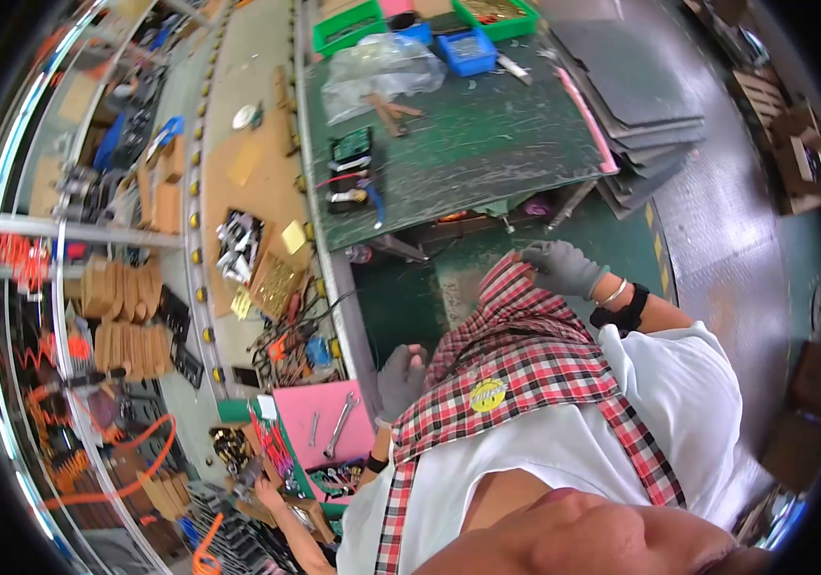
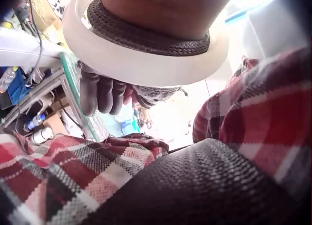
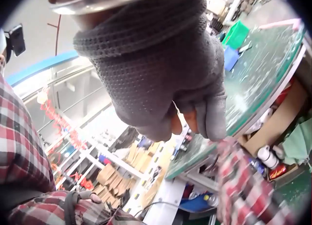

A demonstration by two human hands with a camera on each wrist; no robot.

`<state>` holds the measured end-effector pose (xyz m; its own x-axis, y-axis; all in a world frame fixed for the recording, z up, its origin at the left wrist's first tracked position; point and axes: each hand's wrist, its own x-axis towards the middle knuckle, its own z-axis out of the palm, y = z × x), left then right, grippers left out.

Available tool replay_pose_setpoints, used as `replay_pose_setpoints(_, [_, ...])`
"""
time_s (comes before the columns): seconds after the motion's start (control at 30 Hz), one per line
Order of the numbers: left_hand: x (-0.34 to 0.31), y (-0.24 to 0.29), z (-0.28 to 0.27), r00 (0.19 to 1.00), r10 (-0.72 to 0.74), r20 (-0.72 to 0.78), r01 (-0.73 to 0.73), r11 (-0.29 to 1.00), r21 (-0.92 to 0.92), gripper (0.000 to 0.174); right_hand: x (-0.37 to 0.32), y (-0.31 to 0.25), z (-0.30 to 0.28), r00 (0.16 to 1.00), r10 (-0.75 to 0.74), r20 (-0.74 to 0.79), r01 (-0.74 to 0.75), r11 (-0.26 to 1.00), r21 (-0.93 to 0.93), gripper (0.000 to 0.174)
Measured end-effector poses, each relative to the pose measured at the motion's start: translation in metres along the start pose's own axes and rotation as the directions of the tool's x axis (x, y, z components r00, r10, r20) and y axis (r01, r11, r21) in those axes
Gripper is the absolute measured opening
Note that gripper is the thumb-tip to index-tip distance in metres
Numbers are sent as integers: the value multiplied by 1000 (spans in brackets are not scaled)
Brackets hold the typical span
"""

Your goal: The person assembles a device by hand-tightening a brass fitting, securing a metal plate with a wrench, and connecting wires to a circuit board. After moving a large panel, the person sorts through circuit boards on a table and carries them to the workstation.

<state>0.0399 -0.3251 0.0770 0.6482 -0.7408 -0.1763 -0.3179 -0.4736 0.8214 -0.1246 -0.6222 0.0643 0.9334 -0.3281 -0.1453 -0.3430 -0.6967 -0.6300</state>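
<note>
- the red, black and white checked apron [image 1: 544, 374] is worn over a white shirt [image 1: 674, 379], on the wearer's side of the green desk [image 1: 468, 153], with a yellow badge [image 1: 489, 394] on its chest.
- the right hand [image 1: 566, 270], in a grey glove, has its grip closed on the apron's edge, lifted just off the near edge of the desk; cloth hangs from its fingertips.
- the left hand [image 1: 399, 381], also gloved, is beside the apron, near the desk's near left corner; its grip is loose, fingers slightly bent, nothing seen in them.
- on the desk, toward its far edge: a clear plastic bag [image 1: 381, 72], a blue bin [image 1: 468, 53] and a green bin [image 1: 348, 29].
- right of the desk: stacked grey sheets [image 1: 631, 77].
- left of the desk and nearer the wearer: a wrench [image 1: 338, 428] on a pink sheet [image 1: 300, 402].
</note>
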Motion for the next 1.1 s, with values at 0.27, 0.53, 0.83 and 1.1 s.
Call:
replay_pose_setpoints(0.27, [166,57,59,856,236,459,-286,957,42,18,-48,93,-31,849,491,-194,-409,844,348,36])
replay_pose_setpoints(0.53, [321,146,165,582,375,722,-540,842,-1,21,-65,200,-49,475,869,-137,-143,230,963,37])
replay_pose_setpoints(0.83, [465,200,377,399,580,710,-897,409,170,30,-23,478,-58,485,866,-125,-160,229,960,28])
replay_pose_setpoints(1.1, [515,211,445,554,479,681,-801,530,279,11,104,723,-22,358,796,489,476,-606,637,25])
